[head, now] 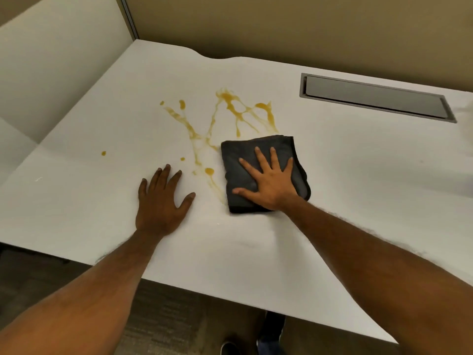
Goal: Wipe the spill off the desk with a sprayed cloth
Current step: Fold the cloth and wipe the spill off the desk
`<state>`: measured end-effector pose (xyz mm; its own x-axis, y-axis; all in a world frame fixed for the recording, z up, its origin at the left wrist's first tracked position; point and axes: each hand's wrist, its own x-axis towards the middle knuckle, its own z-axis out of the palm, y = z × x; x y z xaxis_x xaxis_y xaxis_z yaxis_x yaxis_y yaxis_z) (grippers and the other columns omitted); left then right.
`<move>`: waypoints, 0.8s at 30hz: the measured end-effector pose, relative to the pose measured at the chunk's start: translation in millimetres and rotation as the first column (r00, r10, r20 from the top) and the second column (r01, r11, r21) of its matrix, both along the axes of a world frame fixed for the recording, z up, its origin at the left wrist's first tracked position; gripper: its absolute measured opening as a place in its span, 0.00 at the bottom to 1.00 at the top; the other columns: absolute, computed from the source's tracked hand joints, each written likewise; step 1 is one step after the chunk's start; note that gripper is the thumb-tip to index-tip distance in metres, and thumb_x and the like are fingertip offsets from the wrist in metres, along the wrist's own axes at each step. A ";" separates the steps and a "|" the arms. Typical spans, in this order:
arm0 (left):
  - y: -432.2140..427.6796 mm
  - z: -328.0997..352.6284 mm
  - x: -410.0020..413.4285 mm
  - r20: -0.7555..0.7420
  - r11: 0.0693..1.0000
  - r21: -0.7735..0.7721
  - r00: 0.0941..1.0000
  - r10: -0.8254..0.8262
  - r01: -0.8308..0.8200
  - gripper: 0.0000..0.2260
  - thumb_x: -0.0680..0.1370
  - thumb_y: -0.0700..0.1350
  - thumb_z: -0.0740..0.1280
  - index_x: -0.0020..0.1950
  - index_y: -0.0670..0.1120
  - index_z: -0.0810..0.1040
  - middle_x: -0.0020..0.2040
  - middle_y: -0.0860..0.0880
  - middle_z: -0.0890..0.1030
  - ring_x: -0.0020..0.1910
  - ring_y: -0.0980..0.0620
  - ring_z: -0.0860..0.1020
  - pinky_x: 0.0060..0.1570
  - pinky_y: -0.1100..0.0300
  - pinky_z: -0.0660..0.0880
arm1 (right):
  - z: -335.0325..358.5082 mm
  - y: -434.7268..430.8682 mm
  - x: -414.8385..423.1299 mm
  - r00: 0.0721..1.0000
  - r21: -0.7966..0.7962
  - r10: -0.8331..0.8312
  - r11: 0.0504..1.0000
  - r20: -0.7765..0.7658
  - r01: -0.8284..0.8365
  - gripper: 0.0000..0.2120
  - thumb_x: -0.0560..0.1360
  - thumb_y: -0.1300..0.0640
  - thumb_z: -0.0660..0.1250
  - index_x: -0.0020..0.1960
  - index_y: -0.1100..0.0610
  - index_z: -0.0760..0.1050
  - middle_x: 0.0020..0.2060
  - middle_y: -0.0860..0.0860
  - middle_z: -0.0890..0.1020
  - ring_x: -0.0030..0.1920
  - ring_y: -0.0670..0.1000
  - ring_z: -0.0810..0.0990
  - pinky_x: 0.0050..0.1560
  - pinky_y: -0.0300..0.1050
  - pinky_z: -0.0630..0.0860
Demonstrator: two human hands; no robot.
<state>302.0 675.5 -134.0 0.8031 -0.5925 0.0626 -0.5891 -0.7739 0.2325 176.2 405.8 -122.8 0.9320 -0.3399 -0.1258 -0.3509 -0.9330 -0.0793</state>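
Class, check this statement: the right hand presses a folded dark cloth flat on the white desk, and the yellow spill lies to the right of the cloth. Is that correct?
Not quite. In the head view the yellow spill lies left of and beyond the cloth, not right. The rest holds: the right hand presses the folded dark cloth flat on the white desk.

One head-worn view looks steeply down, close over the white desk [332, 175].

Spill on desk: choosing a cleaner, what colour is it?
Yellow-orange spill, clearest in the head view.
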 end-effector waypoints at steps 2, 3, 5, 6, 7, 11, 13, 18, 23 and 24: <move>1.2 1.4 -1.8 -0.004 0.999 -0.030 0.999 0.033 -0.034 0.33 0.76 0.65 0.51 0.77 0.50 0.64 0.80 0.47 0.60 0.79 0.47 0.56 0.77 0.43 0.49 | -2.5 -3.4 -25.0 0.998 -0.003 0.058 0.998 0.022 -0.058 0.38 0.68 0.19 0.39 0.75 0.30 0.40 0.80 0.47 0.42 0.78 0.60 0.36 0.67 0.79 0.38; 1.7 1.8 -2.8 -0.005 0.997 -0.047 0.998 0.060 -0.060 0.32 0.76 0.65 0.51 0.76 0.49 0.65 0.79 0.47 0.61 0.79 0.47 0.56 0.77 0.43 0.50 | -1.6 -9.7 -36.3 0.999 -0.010 0.030 1.000 0.026 -0.030 0.37 0.68 0.19 0.39 0.74 0.29 0.40 0.80 0.46 0.43 0.78 0.59 0.36 0.68 0.79 0.39; 2.7 0.7 -4.3 0.006 0.992 -0.070 0.995 0.103 -0.103 0.31 0.77 0.63 0.51 0.75 0.49 0.67 0.78 0.46 0.63 0.78 0.46 0.58 0.76 0.43 0.52 | 1.0 -24.3 -45.2 0.997 -0.017 -0.080 0.997 0.022 0.080 0.38 0.67 0.19 0.38 0.74 0.30 0.40 0.80 0.46 0.43 0.78 0.58 0.36 0.68 0.78 0.38; 3.0 -0.7 -4.0 0.016 0.991 -0.073 0.993 0.113 -0.112 0.30 0.77 0.62 0.52 0.74 0.49 0.68 0.78 0.45 0.64 0.78 0.45 0.59 0.76 0.42 0.52 | 2.7 -28.6 -41.1 0.990 -0.011 -0.140 0.990 0.017 0.140 0.39 0.66 0.18 0.37 0.75 0.30 0.41 0.80 0.46 0.43 0.78 0.59 0.36 0.68 0.78 0.38; 2.6 -2.3 -2.8 0.026 0.991 -0.073 0.993 0.116 -0.114 0.30 0.77 0.62 0.53 0.74 0.49 0.68 0.78 0.45 0.64 0.78 0.45 0.60 0.76 0.42 0.53 | 4.7 -30.2 -31.6 0.981 0.000 -0.195 0.981 0.009 0.195 0.41 0.65 0.18 0.37 0.75 0.31 0.41 0.80 0.47 0.42 0.78 0.60 0.36 0.68 0.78 0.37; 1.9 -6.5 -1.1 0.047 0.992 -0.073 0.993 0.105 -0.101 0.29 0.76 0.61 0.54 0.73 0.48 0.70 0.77 0.44 0.66 0.77 0.43 0.62 0.75 0.41 0.55 | 7.0 -7.0 21.4 0.973 0.037 -0.231 0.972 -0.014 0.231 0.46 0.63 0.17 0.38 0.77 0.35 0.40 0.80 0.52 0.40 0.77 0.65 0.36 0.65 0.80 0.34; 2.5 -6.2 -1.3 0.047 0.992 -0.075 0.993 0.105 -0.101 0.29 0.77 0.60 0.55 0.73 0.47 0.70 0.77 0.44 0.66 0.76 0.43 0.62 0.75 0.41 0.55 | 5.8 8.3 27.0 0.992 0.025 -0.125 0.992 -0.017 0.126 0.45 0.64 0.17 0.37 0.77 0.35 0.41 0.80 0.51 0.40 0.77 0.65 0.36 0.65 0.80 0.34; 1.7 -2.7 -2.5 0.018 0.992 -0.063 0.994 0.108 -0.106 0.29 0.77 0.60 0.54 0.74 0.48 0.68 0.78 0.45 0.64 0.78 0.44 0.59 0.76 0.42 0.52 | -1.5 -17.2 -25.7 0.996 0.004 -0.078 0.997 0.050 0.078 0.38 0.67 0.19 0.39 0.75 0.30 0.44 0.80 0.45 0.45 0.79 0.58 0.38 0.69 0.77 0.39; -0.4 -1.3 -3.5 0.014 0.991 -0.059 0.993 0.118 -0.117 0.29 0.76 0.60 0.55 0.75 0.48 0.68 0.78 0.45 0.64 0.78 0.44 0.59 0.77 0.43 0.52 | 4.4 -30.6 14.9 0.971 0.032 -0.240 0.970 0.009 0.240 0.45 0.63 0.17 0.36 0.76 0.34 0.44 0.80 0.49 0.42 0.78 0.62 0.37 0.67 0.79 0.38; -0.5 -1.2 -3.9 0.013 0.991 -0.055 0.993 0.119 -0.119 0.29 0.76 0.60 0.55 0.74 0.48 0.68 0.78 0.45 0.64 0.78 0.44 0.59 0.77 0.43 0.52 | 5.4 -21.8 28.4 0.972 0.041 -0.236 0.971 0.000 0.236 0.47 0.62 0.16 0.36 0.77 0.35 0.43 0.80 0.50 0.41 0.78 0.63 0.37 0.67 0.80 0.37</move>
<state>298.1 675.0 -135.1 0.8664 -0.4882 0.1050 -0.4974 -0.8254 0.2669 204.5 384.0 -117.4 0.8266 -0.5452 -0.1393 -0.5605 -0.8197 -0.1178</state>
